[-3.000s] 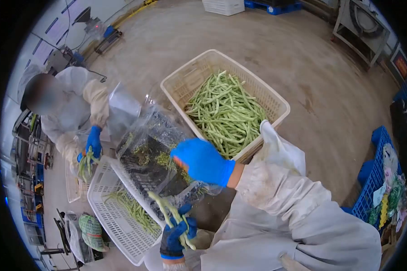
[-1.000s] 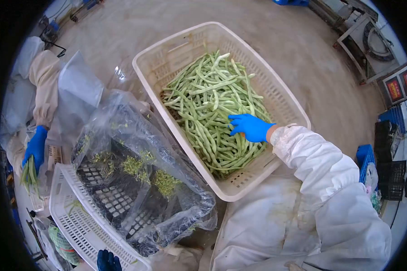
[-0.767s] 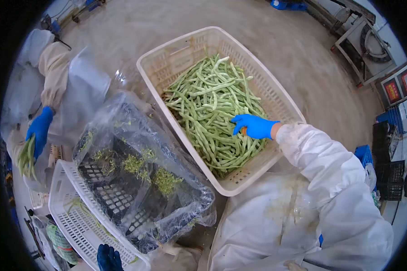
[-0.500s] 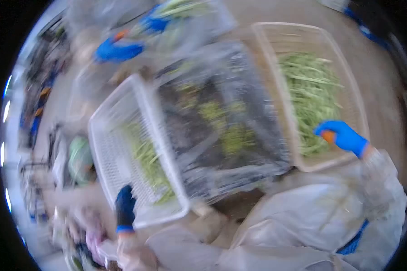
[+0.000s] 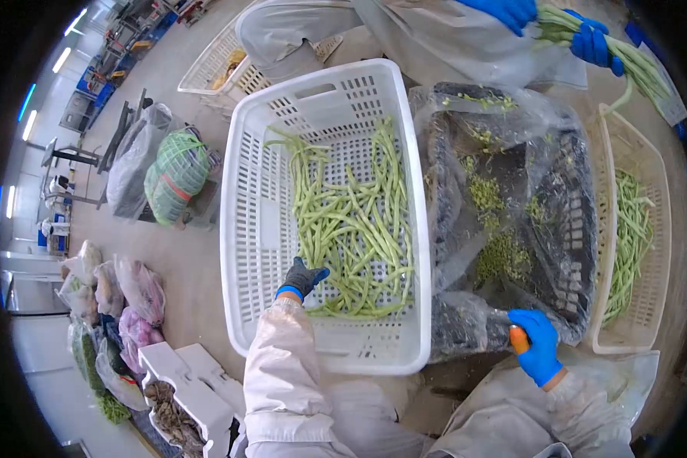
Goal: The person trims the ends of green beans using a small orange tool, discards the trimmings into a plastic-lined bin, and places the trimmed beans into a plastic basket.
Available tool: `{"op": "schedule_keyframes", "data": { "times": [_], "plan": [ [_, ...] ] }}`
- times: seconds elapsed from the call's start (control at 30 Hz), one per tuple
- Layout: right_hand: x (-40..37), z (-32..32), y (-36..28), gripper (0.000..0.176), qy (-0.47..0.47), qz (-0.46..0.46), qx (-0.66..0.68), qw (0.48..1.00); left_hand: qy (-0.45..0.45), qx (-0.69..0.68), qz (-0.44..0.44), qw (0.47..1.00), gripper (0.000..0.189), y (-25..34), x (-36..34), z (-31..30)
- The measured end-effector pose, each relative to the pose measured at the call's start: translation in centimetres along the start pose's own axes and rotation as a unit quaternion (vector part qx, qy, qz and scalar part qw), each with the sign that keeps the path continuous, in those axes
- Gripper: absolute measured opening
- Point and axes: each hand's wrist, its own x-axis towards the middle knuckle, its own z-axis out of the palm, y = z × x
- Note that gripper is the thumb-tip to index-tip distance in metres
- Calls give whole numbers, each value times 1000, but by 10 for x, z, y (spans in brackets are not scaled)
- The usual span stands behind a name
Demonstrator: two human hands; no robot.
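Observation:
My left hand (image 5: 301,279), in a dark grey glove, reaches into a white plastic basket (image 5: 233,229). Its thumb stands apart from the fingers, right at the near side of a loose layer of long green beans (image 5: 351,221). My right hand (image 5: 538,347), gloved in blue, is closed around an orange handle (image 5: 518,340); the rest of that tool is hidden. Below this hand is the near edge of a dark crate (image 5: 504,282) lined with clear plastic, with small green trimmings (image 5: 502,259) lying inside.
On the right stands a cream basket (image 5: 649,324) with more green beans (image 5: 627,237). Across from me, a person's blue-gloved hand (image 5: 594,47) holds a bunch of beans. Bagged produce (image 5: 139,290), a green net sack (image 5: 177,177) and a white foam box (image 5: 198,374) are on the left.
The view has swung left, so the white basket is now central. My left hand has moved from its rim to over the beans. My right hand has left the cream basket for the dark crate's edge.

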Motion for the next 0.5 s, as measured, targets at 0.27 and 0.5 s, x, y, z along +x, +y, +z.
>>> {"op": "schedule_keyframes", "data": {
  "times": [0.27,0.5],
  "plan": [
    [1,2,0,19,-24,11,-30,999,189,217,154,945,113,59,68,11],
    [2,6,-3,23,-10,34,-45,998,145,343,90,924,82,85,82,20]
  ]
}}
